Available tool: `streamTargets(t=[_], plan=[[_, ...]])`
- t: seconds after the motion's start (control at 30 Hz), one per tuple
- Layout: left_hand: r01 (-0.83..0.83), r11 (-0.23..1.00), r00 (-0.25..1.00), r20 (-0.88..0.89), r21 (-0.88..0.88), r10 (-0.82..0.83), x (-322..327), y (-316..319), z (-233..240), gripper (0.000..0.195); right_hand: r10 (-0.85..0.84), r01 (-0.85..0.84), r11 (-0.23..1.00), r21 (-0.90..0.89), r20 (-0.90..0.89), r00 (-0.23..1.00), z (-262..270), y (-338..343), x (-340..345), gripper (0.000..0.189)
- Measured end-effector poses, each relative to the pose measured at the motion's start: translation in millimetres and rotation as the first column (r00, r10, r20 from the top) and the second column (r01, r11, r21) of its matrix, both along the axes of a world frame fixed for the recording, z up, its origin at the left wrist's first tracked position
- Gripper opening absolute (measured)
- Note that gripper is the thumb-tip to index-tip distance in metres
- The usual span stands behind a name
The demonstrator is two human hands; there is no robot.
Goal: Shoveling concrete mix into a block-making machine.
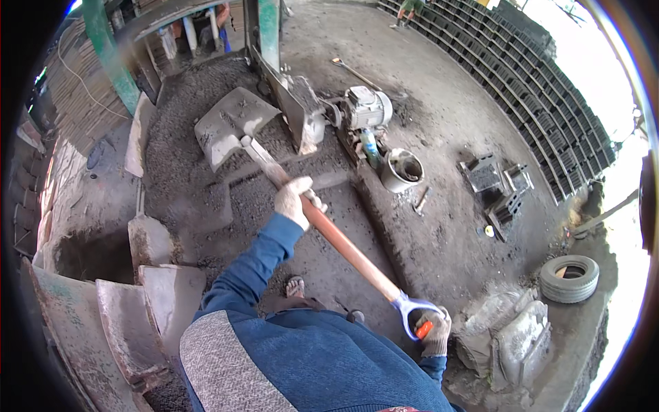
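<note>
My left hand [297,202], in a pale work glove, is closed around the wooden shaft of a shovel [346,246]. The shaft slants from the upper left to the lower right. At its far end the broad metal blade [234,121] lies over dark, gritty loose material [190,92], with a little of it stuck on the blade. My right hand [432,327], also gloved, grips the orange bar of the blue D-handle at the near end.
Right of the blade stand an electric motor [366,107] and a bucket [402,170]. Metal molds [484,172], a tire [569,278] and stacked sacks [520,340] lie to the right. Curved metal sheets [128,329] and a dark pit [95,257] are at left. Another person stands beyond, near block racks [515,92].
</note>
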State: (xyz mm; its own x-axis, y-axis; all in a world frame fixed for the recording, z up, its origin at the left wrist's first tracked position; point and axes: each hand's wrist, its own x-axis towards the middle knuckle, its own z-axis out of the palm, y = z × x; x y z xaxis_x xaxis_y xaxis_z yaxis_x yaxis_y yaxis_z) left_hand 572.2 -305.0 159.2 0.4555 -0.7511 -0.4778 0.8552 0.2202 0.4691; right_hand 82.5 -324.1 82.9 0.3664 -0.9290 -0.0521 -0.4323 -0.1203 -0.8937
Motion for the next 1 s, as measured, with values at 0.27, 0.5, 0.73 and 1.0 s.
streamTargets(t=[0.27, 0.5, 0.73, 1.0], plan=[[0.193, 0.975, 0.953, -0.26, 0.115, -0.158, -118, 28, -34, 0.014, -0.595, 0.433, 0.719, 0.543, 0.16, 0.787, 39, 77, -115, 0.014], [0.116, 0.987, 0.993, -0.045, 0.111, -0.112, 6, 5, -43, 0.008, -0.583, 0.392, 0.726, 0.566, 0.204, 0.786, 43, 77, 26, 0.016], [0.096, 0.987, 0.962, 0.245, 0.127, -0.125, 205, -46, -55, 0.008, -0.527, 0.146, 0.698, 0.701, 0.364, 0.768, 53, 53, 225, 0.012], [-0.143, 0.986, 0.931, 0.35, 0.084, 0.105, 181, -47, 20, 0.033, -0.165, -0.141, 0.91, 0.39, 0.651, 0.741, 149, 6, 202, 0.033]])
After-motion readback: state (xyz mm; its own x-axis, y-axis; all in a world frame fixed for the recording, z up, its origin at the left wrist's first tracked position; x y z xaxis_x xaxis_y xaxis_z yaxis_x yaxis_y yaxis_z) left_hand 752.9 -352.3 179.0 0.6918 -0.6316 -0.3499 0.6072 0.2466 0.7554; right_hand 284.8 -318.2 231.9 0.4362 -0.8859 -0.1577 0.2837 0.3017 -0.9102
